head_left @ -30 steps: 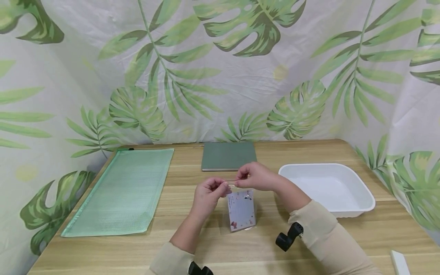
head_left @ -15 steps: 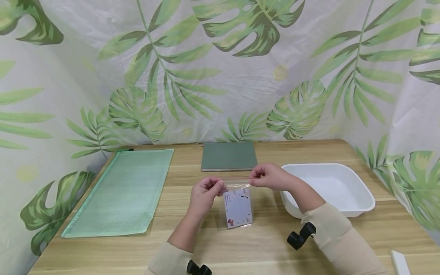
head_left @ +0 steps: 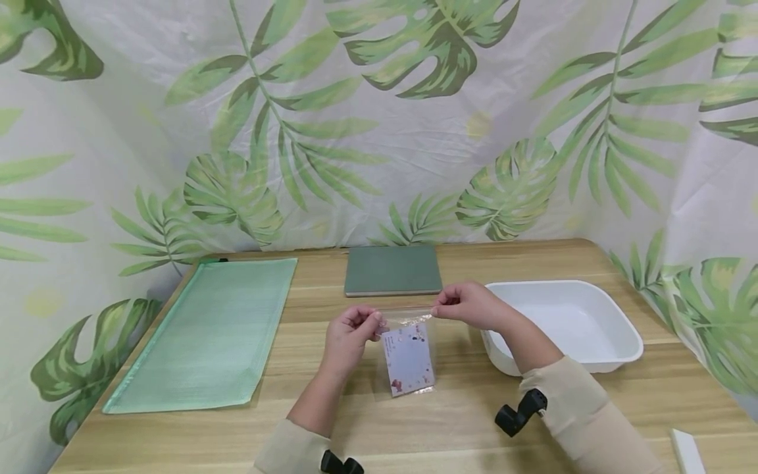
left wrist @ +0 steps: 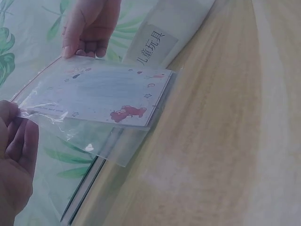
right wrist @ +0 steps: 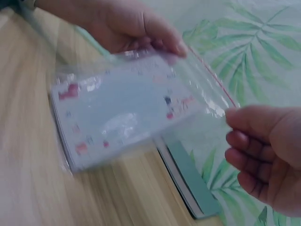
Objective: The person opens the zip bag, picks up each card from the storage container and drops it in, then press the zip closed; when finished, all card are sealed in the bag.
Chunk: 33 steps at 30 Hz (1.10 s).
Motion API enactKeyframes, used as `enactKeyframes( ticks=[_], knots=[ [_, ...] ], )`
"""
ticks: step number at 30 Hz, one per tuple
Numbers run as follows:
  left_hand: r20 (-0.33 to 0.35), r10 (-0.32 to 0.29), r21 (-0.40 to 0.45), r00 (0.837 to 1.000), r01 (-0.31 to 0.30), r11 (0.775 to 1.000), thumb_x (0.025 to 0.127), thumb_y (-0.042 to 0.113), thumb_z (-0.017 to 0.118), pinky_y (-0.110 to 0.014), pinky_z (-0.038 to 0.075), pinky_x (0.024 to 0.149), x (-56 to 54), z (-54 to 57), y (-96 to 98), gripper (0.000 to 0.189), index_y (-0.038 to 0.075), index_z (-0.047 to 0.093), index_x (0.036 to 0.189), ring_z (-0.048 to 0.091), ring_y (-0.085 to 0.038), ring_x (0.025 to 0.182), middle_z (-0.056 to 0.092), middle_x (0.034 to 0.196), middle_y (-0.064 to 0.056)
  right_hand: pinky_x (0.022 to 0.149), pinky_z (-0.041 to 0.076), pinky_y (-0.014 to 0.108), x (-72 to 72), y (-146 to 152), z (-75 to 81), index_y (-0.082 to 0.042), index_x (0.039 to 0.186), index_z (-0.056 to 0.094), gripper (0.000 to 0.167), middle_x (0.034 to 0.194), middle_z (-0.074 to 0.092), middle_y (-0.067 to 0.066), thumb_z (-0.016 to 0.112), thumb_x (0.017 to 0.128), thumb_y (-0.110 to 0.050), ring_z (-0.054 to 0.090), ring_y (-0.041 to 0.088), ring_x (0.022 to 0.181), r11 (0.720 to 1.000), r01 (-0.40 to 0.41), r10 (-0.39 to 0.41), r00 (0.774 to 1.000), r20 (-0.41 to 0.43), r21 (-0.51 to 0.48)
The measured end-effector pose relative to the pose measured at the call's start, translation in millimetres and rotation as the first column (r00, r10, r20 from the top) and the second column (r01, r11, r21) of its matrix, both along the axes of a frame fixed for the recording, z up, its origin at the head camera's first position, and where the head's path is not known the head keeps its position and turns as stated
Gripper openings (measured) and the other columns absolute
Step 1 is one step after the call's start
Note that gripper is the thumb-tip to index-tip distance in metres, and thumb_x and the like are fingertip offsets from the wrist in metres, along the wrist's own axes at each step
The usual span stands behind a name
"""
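Observation:
A clear zip bag (head_left: 379,378) with a red strip along its top hangs between both hands over the table. Inside it is a stack of white note cards (head_left: 408,359) printed with small pink and red figures. My left hand (head_left: 351,336) pinches the bag's top left corner between thumb and fingers. At the top right corner, my right hand (head_left: 470,306) pinches the bag the same way, its other fingers curled, as the right wrist view shows. The zip edge is stretched straight between the two hands.
Behind the bag lies a green notebook (head_left: 393,270). A green mesh zip pouch (head_left: 204,336) lies flat at the left. On the right stands a white plastic basin (head_left: 568,326), labelled on its side. A white strip (head_left: 688,453) lies near the right front.
My right hand has slid rightward along the bag's top, away from the left hand, and then held there. The bag's top edge is now spread out and its cards face forward.

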<state>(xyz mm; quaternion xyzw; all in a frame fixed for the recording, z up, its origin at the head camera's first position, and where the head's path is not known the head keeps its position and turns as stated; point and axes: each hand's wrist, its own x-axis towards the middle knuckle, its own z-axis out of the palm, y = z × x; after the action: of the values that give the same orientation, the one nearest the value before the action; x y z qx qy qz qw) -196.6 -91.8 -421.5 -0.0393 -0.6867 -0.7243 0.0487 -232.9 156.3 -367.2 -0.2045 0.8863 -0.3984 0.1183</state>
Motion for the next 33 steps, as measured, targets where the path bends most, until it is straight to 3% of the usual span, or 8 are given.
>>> enactKeyframes(
  ticks=[6,10,13,17,23,27,29,33],
  knots=[
    [0.065,0.063,-0.012,0.996,-0.062,0.998,0.091,0.006,0.064,-0.022,0.057,0.063,-8.2,-5.0,-4.7,0.018,-0.012,0.063,0.097,0.063,-0.006,0.065,0.066,0.073,0.001,0.074,0.051,0.031,3.4,-20,-6.6,-0.002,0.097,0.071,0.02,0.09,0.07,0.007,0.065,0.093,-0.021,0.06,0.015,0.082,0.972,0.209,-0.202,0.977,0.074,-0.106],
    [0.098,0.087,-0.077,0.991,-0.08,0.994,0.092,0.009,0.064,-0.022,0.057,0.064,-18.2,-11.9,-6.8,0.021,-0.011,0.065,0.099,0.063,-0.008,0.066,0.066,0.076,-0.001,0.069,0.052,0.028,-1.5,-35,-26.3,0.002,0.095,0.071,0.019,0.084,0.07,0.009,0.066,0.091,-0.016,0.06,0.013,0.074,0.913,0.346,-0.332,0.938,0.097,-0.215],
    [0.115,0.096,-0.127,0.989,-0.081,0.989,0.092,0.01,0.065,-0.02,0.055,0.063,-26.5,-19.9,-7.1,0.022,-0.01,0.066,0.099,0.062,-0.008,0.067,0.066,0.078,-0.003,0.066,0.049,0.023,-6.4,-43,-43.6,0.0,0.096,0.072,0.018,0.083,0.071,0.008,0.067,0.09,-0.016,0.06,0.012,0.074,0.868,0.435,-0.421,0.901,0.11,-0.238],
    [0.124,0.116,-0.203,0.985,-0.09,0.975,0.09,0.01,0.066,-0.018,0.052,0.059,-35.6,-31.2,-6.6,0.019,-0.008,0.068,0.096,0.059,-0.007,0.063,0.064,0.076,-0.003,0.07,0.047,0.024,-12.8,-49,-63.6,-0.002,0.097,0.074,0.018,0.09,0.073,0.01,0.069,0.088,-0.017,0.063,0.017,0.083,0.838,0.493,-0.485,0.869,0.097,-0.235],
    [0.094,0.127,-0.323,0.987,-0.09,0.942,0.089,0.007,0.064,-0.017,0.046,0.052,-45.2,-42.8,-4.6,0.015,-0.007,0.069,0.094,0.055,-0.007,0.056,0.062,0.071,-0.005,0.079,0.049,0.028,-22.9,-50,-88.5,-0.003,0.097,0.074,0.019,0.096,0.074,0.011,0.07,0.086,-0.016,0.064,0.02,0.09,0.828,0.506,-0.505,0.86,0.068,-0.244],
    [0.054,0.147,-0.442,0.988,-0.108,0.891,0.088,0.01,0.066,-0.019,0.048,0.057,-48.0,-44.8,-2.5,0.015,-0.003,0.07,0.093,0.056,-0.009,0.062,0.066,0.077,-0.008,0.084,0.05,0.036,-25.3,-50,-96.0,-0.006,0.095,0.075,0.018,0.096,0.074,0.009,0.071,0.085,-0.02,0.066,0.023,0.091,0.843,0.507,-0.513,0.858,0.017,-0.182],
    [0.015,0.161,-0.522,0.987,-0.13,0.843,0.087,0.013,0.067,-0.022,0.049,0.061,-48.9,-45.9,-2.0,0.014,0.001,0.072,0.092,0.057,-0.011,0.066,0.067,0.079,-0.008,0.087,0.05,0.039,-25.6,-51,-97.5,-0.009,0.095,0.076,0.018,0.097,0.074,0.008,0.07,0.086,-0.023,0.066,0.024,0.094,0.847,0.513,-0.519,0.855,-0.003,-0.141],
    [-0.044,0.175,-0.673,0.984,-0.159,0.722,0.088,0.018,0.068,-0.027,0.048,0.068,-50.6,-48.3,-1.6,0.011,0.008,0.073,0.089,0.058,-0.013,0.072,0.068,0.08,-0.004,0.089,0.049,0.042,-26.0,-54,-98.6,-0.013,0.096,0.076,0.017,0.099,0.074,0.005,0.068,0.088,-0.026,0.066,0.024,0.098,0.852,0.518,-0.521,0.853,-0.022,-0.069]
  ],
)
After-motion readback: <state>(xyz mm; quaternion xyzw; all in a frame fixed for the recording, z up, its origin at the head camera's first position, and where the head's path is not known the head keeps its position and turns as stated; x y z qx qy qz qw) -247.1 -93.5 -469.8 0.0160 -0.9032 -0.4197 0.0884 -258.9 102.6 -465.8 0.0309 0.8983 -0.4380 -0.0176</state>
